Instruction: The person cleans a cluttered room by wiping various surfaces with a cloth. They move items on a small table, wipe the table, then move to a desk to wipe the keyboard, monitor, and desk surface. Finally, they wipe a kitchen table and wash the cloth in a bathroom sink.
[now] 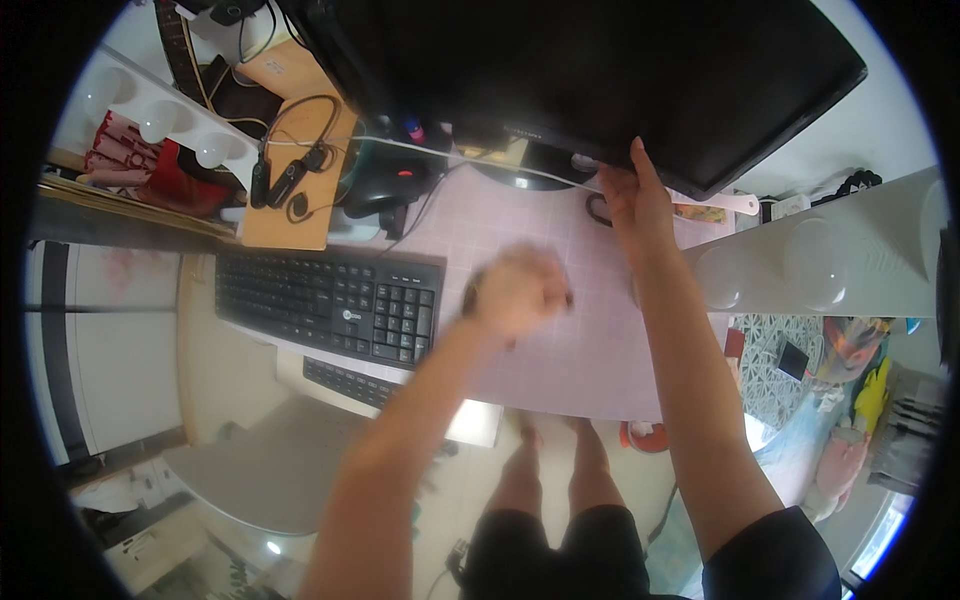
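My right hand [634, 195] grips the lower edge of a black computer monitor [585, 75], thumb on the front bezel and fingers mostly hidden behind it. The monitor's screen is dark, and its round base [536, 174] shows underneath. Over the pink gridded desk mat [585, 360], my left hand [521, 289] is badly motion-blurred. Something dark shows at its edges, but whether the fingers hold it or only pass above it I cannot tell. Just left of that hand lies a black keyboard [330, 307].
A white cable [450, 155] crosses below the monitor. Neckband earphones [289, 172] lie on a tan box [322, 217] at the left. Mirror-style bulb panels flank both sides, the right one [825, 247] near my forearm. A second keyboard [349, 382] sits beneath the desk edge, beside a grey chair [262, 457].
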A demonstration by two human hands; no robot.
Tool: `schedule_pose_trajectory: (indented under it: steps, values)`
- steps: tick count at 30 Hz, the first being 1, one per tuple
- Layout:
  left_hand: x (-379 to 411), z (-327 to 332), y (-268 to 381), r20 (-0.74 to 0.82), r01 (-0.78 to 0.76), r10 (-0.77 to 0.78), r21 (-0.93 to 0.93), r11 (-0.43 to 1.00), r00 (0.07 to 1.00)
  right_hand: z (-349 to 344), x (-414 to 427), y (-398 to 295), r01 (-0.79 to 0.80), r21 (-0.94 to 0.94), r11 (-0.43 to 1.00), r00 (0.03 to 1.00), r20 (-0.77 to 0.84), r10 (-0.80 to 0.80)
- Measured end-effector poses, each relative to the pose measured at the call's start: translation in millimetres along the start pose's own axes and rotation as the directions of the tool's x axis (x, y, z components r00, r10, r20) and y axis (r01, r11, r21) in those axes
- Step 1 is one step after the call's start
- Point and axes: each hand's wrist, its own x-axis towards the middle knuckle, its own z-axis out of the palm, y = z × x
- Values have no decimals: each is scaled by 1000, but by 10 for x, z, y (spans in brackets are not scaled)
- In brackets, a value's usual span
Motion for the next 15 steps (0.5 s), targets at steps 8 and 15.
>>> schedule_pose_trajectory:
  steps: [8,15]
  values:
    - [-978,208,1053,211,71,41,-496,865,977,104,-637,42,-3,-459,889,990,124,67]
    - [-142,-53,-19,-261,269,-186,334,903,947,-1000,-2310,-474,246,-700,670,931,364,38]
